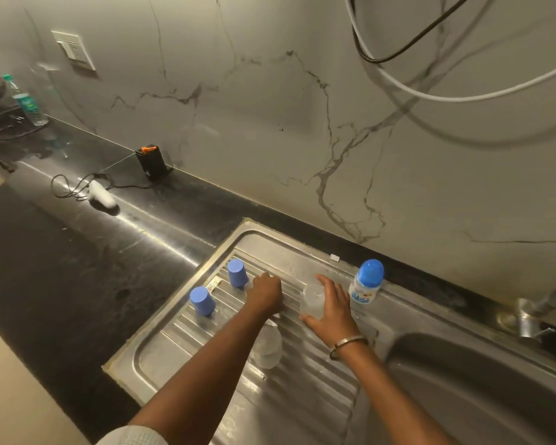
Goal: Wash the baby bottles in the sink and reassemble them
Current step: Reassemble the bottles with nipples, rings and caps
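A clear bottle (313,300) is cupped by the spread right hand (329,311), while something unidentifiable is covered by the curled left hand (265,295).

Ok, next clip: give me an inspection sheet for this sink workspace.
Surface: steel drainboard, ribbed, set in a dark counter; basin to its right.
Job's things: two blue caps standing on the drainboard; capped bottle upright at the back rim; clear bottle by the right hand; another clear bottle under the left forearm.
Clutter: black device, white gadget, water bottle.
Grippers: left hand curled, contents hidden; right hand cupping the clear bottle.
Cables: black cord on the counter; cables hanging overhead.
Surroundings: marble wall, switch plate, tap.
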Demonstrator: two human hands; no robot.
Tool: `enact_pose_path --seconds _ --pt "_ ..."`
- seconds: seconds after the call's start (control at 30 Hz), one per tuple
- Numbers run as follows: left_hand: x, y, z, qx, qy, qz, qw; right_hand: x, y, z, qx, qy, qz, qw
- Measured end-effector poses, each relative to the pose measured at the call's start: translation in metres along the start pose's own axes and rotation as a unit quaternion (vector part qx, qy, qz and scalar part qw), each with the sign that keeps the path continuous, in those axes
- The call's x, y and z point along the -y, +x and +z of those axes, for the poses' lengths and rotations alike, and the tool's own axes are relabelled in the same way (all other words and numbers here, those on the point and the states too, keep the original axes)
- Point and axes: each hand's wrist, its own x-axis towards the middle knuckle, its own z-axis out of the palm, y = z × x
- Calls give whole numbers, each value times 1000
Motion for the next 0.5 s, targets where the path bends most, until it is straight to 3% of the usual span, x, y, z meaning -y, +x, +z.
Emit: enact_pose_path --seconds 0.5 --pt "-23 -47 -29 -72 -146 -20 986 15 -49 -24 -121 51 -127 983"
